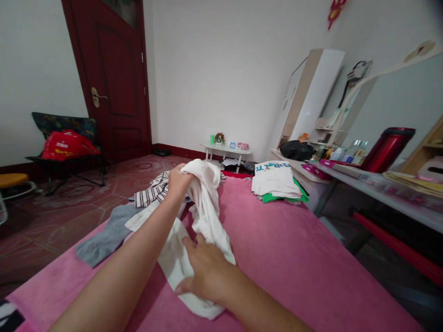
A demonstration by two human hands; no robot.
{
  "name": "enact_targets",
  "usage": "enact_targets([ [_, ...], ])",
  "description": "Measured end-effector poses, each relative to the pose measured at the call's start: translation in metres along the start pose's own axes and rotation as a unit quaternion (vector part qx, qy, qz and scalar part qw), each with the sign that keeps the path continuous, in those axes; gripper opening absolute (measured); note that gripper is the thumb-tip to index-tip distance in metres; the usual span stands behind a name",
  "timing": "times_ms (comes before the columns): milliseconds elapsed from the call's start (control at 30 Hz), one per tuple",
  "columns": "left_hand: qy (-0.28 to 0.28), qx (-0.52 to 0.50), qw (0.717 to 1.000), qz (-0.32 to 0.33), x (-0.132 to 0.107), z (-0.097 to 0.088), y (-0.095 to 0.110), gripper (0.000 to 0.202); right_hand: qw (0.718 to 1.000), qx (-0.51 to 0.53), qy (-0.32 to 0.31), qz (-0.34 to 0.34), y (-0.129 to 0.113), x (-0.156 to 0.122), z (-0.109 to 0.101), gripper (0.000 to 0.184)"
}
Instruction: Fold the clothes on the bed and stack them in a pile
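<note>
A white garment (207, 203) lies rumpled on the pink bedspread (270, 258), with its far part lifted off the bed. My left hand (179, 180) is closed around that raised part. Lower down, my right hand (206, 267) rests on the garment's near end, thumb and fingers apart; its fingertips are partly lost among the folds. Just left of the white garment are a brown-and-white striped garment (150, 196) and a grey garment (107, 237), both loosely heaped. My left forearm covers part of this heap.
A folded pile of clothes (275, 180), white over green, sits at the bed's far right. Beyond stands a low white table (226, 148). On the right, a desk (377, 186) holds a red thermos (389, 148). A red bag (67, 145) rests on a folding chair at left.
</note>
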State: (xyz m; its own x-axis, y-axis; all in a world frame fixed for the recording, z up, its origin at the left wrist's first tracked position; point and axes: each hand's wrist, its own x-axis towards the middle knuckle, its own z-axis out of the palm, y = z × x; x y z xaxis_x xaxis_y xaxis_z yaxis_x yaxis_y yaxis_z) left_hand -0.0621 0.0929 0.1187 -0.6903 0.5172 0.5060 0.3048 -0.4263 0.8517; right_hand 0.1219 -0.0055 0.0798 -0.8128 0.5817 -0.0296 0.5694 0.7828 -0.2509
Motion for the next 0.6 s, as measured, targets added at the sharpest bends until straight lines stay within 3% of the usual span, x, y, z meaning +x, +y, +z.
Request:
enact_targets([
  [67, 0.01, 0.0, 1.0, 0.028, 0.002, -0.001, 0.0, 0.013, 0.999, -0.029, -0.014, 0.019, 0.008, 0.006, 0.002, 0.076],
  [167, 0.039, 0.01, 0.998, 0.042, 0.003, -0.003, 0.004, 0.016, 0.998, -0.052, -0.021, -0.005, 0.022, 0.011, -0.002, 0.027],
  [300, 0.047, 0.015, 0.997, 0.054, 0.002, -0.005, 0.013, 0.017, 0.997, -0.061, 0.022, 0.037, 0.059, 0.018, -0.015, 0.022],
  [433, 0.042, 0.017, 0.996, 0.081, 0.0, -0.006, 0.021, 0.016, 0.977, -0.059, 0.135, 0.153, 0.137, 0.018, -0.045, 0.017],
  [467, 0.036, 0.026, 0.995, 0.088, 0.0, -0.005, 0.022, 0.015, 0.962, -0.049, 0.183, 0.196, 0.161, 0.015, -0.052, 0.02],
  [500, 0.025, 0.038, 0.995, 0.092, -0.001, -0.005, 0.023, 0.014, 0.916, 0.016, 0.317, 0.244, 0.184, 0.011, -0.058, 0.018],
  [533, 0.009, 0.052, 0.994, 0.094, -0.002, -0.004, 0.024, 0.013, 0.853, 0.086, 0.441, 0.266, 0.205, 0.008, -0.063, 0.016],
  [600, -0.029, 0.083, 0.991, 0.096, -0.006, -0.001, 0.026, 0.011, 0.795, 0.13, 0.518, 0.287, 0.237, 0.002, -0.068, 0.034],
])
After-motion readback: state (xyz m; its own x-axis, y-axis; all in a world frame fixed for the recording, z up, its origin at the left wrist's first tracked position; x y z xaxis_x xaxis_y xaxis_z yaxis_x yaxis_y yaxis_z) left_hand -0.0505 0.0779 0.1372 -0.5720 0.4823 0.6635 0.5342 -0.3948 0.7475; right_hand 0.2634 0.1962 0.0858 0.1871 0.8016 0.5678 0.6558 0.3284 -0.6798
